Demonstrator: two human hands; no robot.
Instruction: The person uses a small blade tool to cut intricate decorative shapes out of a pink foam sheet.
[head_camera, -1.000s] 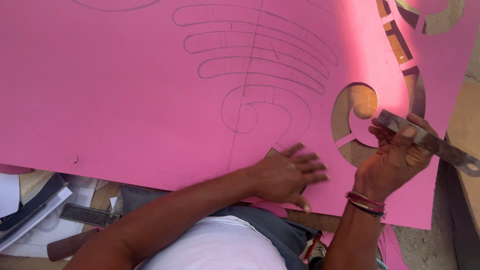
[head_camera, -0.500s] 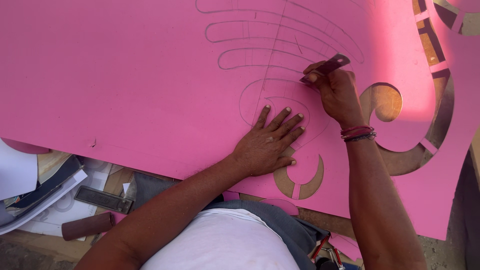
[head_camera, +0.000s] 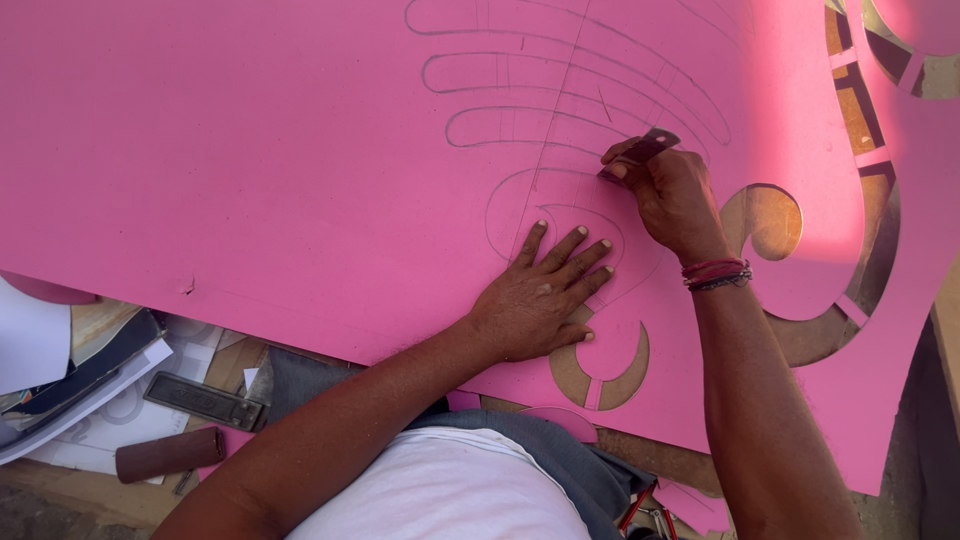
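We are looking down at a large pink sheet (head_camera: 250, 170) marked with pencilled curves. The left hand (head_camera: 540, 295) is lying flat on it, fingers spread, pressing beside a cut-out scroll. The right hand (head_camera: 672, 195) is pinching a short metal blade (head_camera: 640, 150) against the drawn lines just above.

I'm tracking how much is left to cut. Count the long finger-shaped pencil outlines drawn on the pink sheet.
3 in view, stacked above the right hand: top outline, middle outline, bottom outline. The top one runs close to the frame edge, so more may lie beyond it.
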